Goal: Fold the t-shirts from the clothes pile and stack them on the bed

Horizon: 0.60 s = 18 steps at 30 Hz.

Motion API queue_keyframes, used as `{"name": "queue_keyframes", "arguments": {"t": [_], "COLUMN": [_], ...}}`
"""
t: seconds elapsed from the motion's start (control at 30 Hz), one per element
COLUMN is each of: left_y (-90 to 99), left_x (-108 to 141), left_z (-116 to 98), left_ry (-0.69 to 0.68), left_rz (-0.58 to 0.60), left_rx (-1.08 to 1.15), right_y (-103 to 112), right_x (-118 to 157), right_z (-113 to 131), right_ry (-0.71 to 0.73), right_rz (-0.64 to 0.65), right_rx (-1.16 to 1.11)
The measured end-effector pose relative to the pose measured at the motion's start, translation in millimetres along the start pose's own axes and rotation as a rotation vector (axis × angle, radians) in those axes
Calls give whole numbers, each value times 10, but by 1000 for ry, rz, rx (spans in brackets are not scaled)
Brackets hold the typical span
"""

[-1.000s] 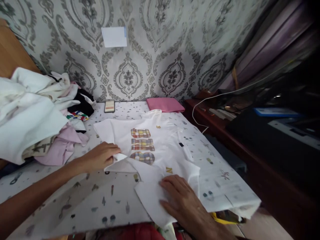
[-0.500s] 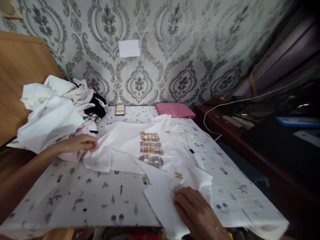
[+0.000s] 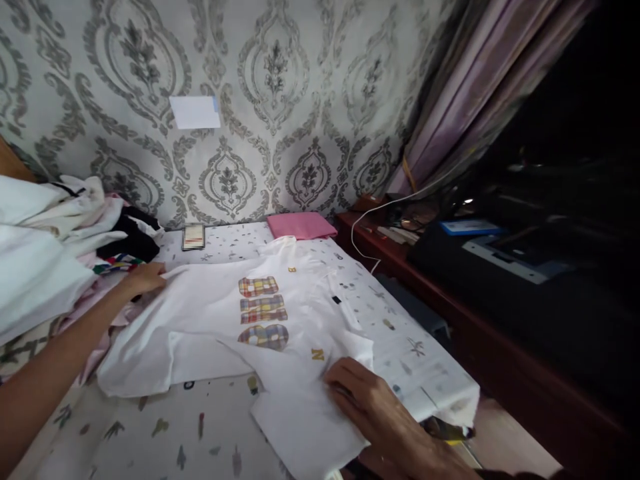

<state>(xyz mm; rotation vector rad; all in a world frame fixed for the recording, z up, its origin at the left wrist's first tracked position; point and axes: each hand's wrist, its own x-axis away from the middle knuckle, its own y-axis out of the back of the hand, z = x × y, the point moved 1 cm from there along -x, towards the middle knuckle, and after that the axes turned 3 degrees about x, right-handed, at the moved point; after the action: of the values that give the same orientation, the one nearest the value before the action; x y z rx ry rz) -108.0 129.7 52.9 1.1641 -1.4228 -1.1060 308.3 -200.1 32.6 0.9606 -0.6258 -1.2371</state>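
A white T-shirt (image 3: pixel 205 300) with plaid letters across its chest lies spread sideways on a patterned cloth, its hem to the left and its neck opening to the right. My left hand (image 3: pixel 147 277) is closed on the far corner of the hem, beside the clothes pile; its fingertips are partly hidden. Near the yellow letter N, my right hand (image 3: pixel 360 393) rests with curled fingers, gripping the fabric by the near sleeve (image 3: pixel 305 413). The near hem corner lies flat with a fold running beside it. A small dark label shows at the neck.
Heaped clothes (image 3: pixel 40 247) stand at the left, against my left forearm. A folded pink cloth (image 3: pixel 303 225) and a small card-like item (image 3: pixel 193 236) lie by the wall. To the right, a dark red desk (image 3: pixel 450 320) holds a white cable (image 3: pixel 355 230) and a blue-edged object (image 3: pixel 470 228).
The view has turned to the right. My left hand has shifted along the hem to its far corner, and the hem is spread wider. My right hand stays at the near sleeve.
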Motion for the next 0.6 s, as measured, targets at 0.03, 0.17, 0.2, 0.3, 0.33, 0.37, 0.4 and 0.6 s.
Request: {"name": "queue_keyframes", "arguments": {"t": [0.03,0.17,0.2,0.3,0.33,0.37,0.4,0.6], "left_y": [55,167,157,57,8,-45,-99,-403], "left_x": [18,42,19,-116,-174,-234,-297,-737], "left_z": [35,-6,-105,-698,-985,-1301,-1625,-3055], "left_ry": [11,-8,-35,-204,-308,-424,-502,-417], "left_rz": [-64,-317,-346,-324,-274,-216,-159,-103], "left_rx": [-27,-161,-189,-182,-130,-66,-6,98], "right_y": [0,-29,-40,-75,-90,-107,-126,-224], "right_x": [-9,30,55,147,178,208,235,291], "right_z": [-22,-113,-159,-389,-487,-583,-670,-764], "right_ry": [-8,-19,-33,-135,-183,-230,-271,-416], "right_rz": [-12,-78,-130,-371,-431,-466,-479,-497], "right_rx": [1,-52,-62,1,45,89,125,232]}}
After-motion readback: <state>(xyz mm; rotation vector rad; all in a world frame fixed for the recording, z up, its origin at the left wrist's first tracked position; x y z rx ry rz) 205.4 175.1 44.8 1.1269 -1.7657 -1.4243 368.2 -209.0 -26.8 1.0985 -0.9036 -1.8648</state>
